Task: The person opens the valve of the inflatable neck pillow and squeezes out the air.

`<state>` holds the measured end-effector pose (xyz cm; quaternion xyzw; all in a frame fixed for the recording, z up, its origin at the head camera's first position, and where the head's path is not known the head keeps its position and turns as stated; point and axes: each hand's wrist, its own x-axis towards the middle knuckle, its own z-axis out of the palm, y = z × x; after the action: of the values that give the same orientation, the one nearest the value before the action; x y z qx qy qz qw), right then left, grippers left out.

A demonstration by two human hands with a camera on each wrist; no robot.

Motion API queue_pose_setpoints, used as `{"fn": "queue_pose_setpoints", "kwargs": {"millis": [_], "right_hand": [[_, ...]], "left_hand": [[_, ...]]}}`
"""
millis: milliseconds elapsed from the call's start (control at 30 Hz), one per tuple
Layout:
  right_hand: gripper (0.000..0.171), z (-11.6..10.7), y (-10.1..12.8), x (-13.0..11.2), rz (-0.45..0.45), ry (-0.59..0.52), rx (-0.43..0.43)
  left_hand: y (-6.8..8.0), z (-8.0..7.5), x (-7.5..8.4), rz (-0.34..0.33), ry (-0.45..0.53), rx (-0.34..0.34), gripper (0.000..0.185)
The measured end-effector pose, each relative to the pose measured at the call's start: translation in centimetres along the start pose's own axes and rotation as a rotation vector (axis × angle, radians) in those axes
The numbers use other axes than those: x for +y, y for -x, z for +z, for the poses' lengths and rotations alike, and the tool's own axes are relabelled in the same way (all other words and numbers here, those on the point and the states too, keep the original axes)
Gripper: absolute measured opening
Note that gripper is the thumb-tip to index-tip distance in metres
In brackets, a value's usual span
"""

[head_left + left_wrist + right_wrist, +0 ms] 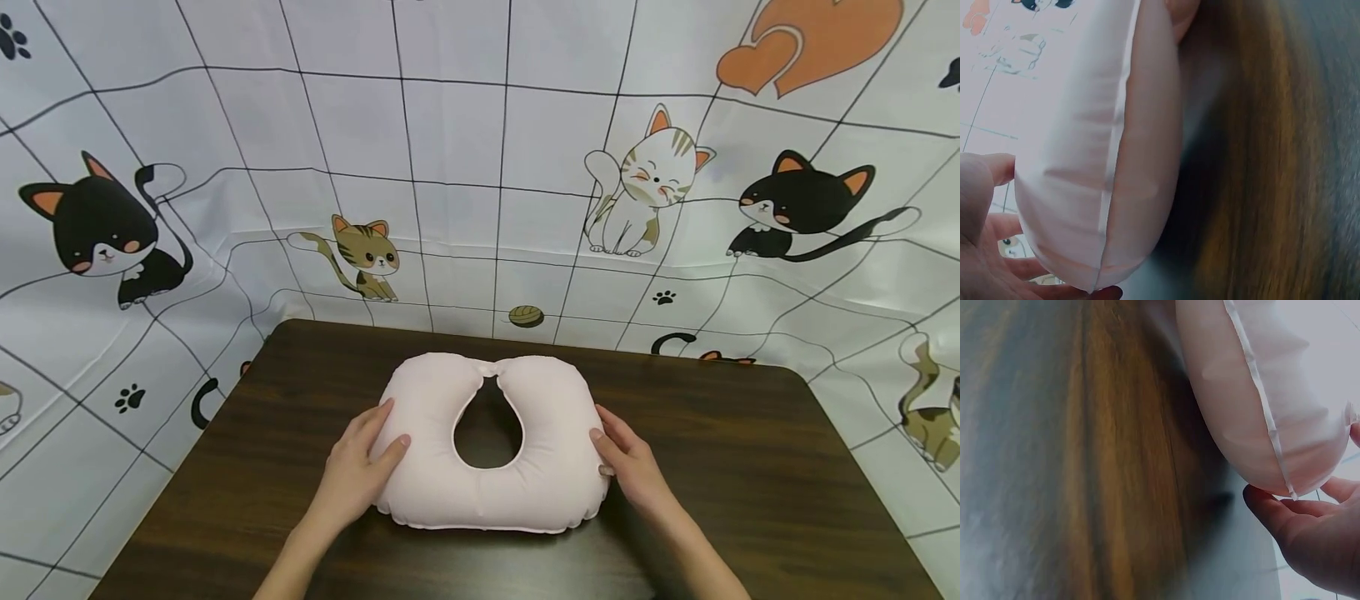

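Note:
A pale pink inflatable U-shaped neck pillow [540,475] lies on a dark wooden table [750,467], its opening facing away from me. My left hand [375,446] grips the pillow's left lobe, thumb on top. In the left wrist view the fingers [997,262] curl under the pillow's seamed edge [1097,175]. My right hand [613,452] holds the right lobe the same way. In the right wrist view its fingers [1285,512] cup the pillow's edge [1241,394] from below, just above the table [1085,456].
A white cloth printed with cartoon cats [360,250] and a grid pattern hangs behind the table and drapes down both sides. The table's rounded far corners [787,375] meet this cloth. Bare tabletop [1260,156] surrounds the pillow.

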<state>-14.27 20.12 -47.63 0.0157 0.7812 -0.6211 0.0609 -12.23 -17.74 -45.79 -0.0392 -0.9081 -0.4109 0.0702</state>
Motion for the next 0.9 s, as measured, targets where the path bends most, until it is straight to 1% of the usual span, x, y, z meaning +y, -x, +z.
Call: {"fn": "queue_pose_setpoints", "kwargs": {"millis": [233,433,600,733,900], "right_hand": [[0.053,-1.5,1.0,0.6,0.045,-0.04,0.03],[0.053,-2.9,1.7,1.0,0.072,-0.045,0.06],[0.052,-3.6,1.9,1.6,0.065,-0.063,0.062],[0.052,-4.0,2.2,1.7,0.075,-0.067,0.069],[0.053,-4.5,2.5,1.9,0.09,-0.062,0.087]], "left_hand": [[0.0,1.3,0.8,0.021,0.017,-0.006,0.06],[-0.2,2.4,0.9,0.02,0.03,-0.042,0.062],[-0.4,2.6,0.9,0.03,0.027,-0.056,0.061],[-0.4,2.7,1.2,0.042,0.034,-0.066,0.062],[-0.4,3.0,1.7,0.078,0.006,-0.079,0.062]]}}
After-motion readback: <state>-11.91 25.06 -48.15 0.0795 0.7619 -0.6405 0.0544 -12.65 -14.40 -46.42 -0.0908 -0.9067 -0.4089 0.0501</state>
